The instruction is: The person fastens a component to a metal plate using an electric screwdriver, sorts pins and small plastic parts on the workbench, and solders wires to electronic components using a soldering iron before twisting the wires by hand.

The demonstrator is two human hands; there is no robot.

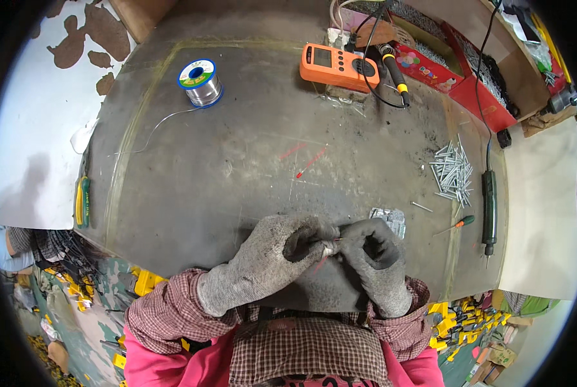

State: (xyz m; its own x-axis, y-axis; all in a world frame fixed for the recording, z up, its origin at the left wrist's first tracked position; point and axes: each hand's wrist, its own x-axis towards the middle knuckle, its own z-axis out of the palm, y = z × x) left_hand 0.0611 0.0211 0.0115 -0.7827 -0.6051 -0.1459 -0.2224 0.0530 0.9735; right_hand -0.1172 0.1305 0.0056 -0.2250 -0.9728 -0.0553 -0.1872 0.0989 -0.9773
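You had both gloved hands pulled in close at the near edge of the table [237,161], knuckles up and fingertips meeting. Your left hand [269,258] and right hand [375,255] were pinched together on a thin red wire [322,260], which ran between them. Solder spool [200,80] and orange multimeter [337,64] sat well apart at the far side.

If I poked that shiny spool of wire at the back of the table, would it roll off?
The spool of solder wire seems to stand on its flat end, so a poke would probably slide it rather than roll it. Tipped on its side, its round shape would likely roll. Its loose wire tail curves limply across the table, so it probably bends easily.
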